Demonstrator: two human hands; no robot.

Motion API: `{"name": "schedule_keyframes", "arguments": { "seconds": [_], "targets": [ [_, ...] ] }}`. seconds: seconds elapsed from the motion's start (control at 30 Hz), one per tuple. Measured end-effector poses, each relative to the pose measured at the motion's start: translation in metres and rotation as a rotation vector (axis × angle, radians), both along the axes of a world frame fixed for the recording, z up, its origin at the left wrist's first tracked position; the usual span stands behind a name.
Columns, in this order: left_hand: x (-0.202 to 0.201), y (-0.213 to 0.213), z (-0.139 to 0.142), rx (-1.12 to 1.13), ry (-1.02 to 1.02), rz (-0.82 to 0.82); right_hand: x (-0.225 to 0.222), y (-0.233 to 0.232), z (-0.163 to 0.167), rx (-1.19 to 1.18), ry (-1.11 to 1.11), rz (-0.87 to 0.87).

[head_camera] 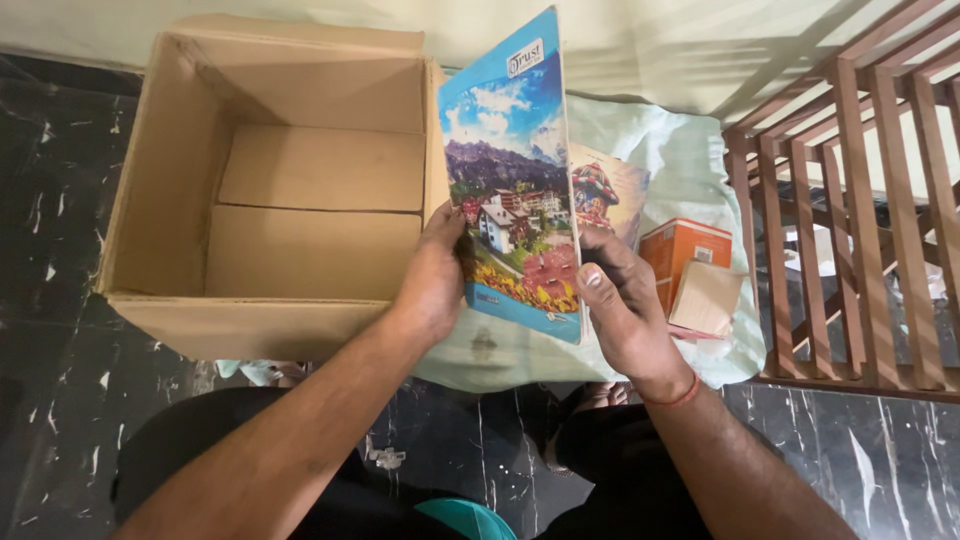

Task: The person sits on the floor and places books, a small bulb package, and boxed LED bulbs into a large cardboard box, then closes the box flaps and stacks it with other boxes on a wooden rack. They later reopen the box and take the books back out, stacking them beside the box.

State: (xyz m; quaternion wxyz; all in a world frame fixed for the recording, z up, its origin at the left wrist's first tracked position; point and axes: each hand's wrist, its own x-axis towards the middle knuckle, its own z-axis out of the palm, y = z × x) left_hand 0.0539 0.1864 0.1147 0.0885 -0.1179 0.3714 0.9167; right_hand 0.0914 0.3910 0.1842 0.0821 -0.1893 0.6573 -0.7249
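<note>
Right beside the open cardboard box (270, 190), both the left hand (432, 285) and right hand (622, 305) have fingers clamped on the lower edges of a thin notebook (510, 170), which looks light, floppy and glossy-slick, so best pinched low by the spine.

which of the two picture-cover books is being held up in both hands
The mountain-village book with the blue sky cover, gripped by the left hand and right hand. The other book lies flat on the pale cloth behind it.

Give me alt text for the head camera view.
Both hands, left hand and right hand, hold a notebook with a mountain-village cover upright beside an open cardboard box. An orange box lies on a pale cloth to the right.
</note>
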Motion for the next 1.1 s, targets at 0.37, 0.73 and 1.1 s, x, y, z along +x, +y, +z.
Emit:
{"name": "schedule_keyframes", "arguments": {
  "seconds": [0.37,0.73,1.1],
  "targets": [
    [0.002,-0.006,-0.006,0.027,-0.030,-0.050,0.005,-0.006,0.005,0.209,0.097,0.009],
    [0.003,-0.007,-0.003,0.214,-0.036,-0.102,0.013,-0.012,0.030,0.340,0.299,0.029],
    [0.007,-0.011,-0.025,0.242,-0.005,-0.157,0.034,-0.023,0.040,0.551,0.632,0.006]
  ]
}}
